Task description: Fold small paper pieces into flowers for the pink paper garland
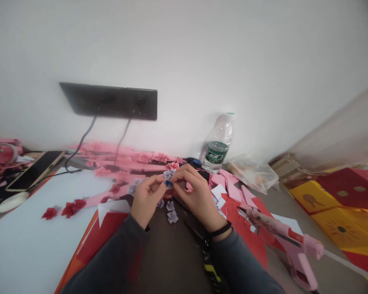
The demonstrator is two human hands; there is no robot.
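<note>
Between the two hands, near the middle of the work surface, is a small pale lilac folded-paper flower (168, 174), raised above the tabletop (164, 261). The left hand (145, 200) grips it from one side, thumb and forefinger pinched together at its lower edge; the right hand (194, 196) meets it from the other side, thumb and forefinger likewise pinching, with the fingertips of both hands close together. How the remaining fingers press is partly hidden and cannot be told.

Handling properties (judged): the flower is probably very light, crisp along its creases and soft across the open petals, so that a firm squeeze would crush or unfold it. Slipping appears a lesser risk than denting. The best hold is likely at the gathered base, where the layers of paper stack and stiffen, with the petal tips left free.

Just below the hands, loose lilac paper flowers (171, 216) of similar form lie on the tabletop. Scissors (206, 243) lie beside the right wrist, partly covered by the sleeve. Further to the right, a pink glue gun (300, 255) rests with its nozzle over red paper (248, 241).
</note>
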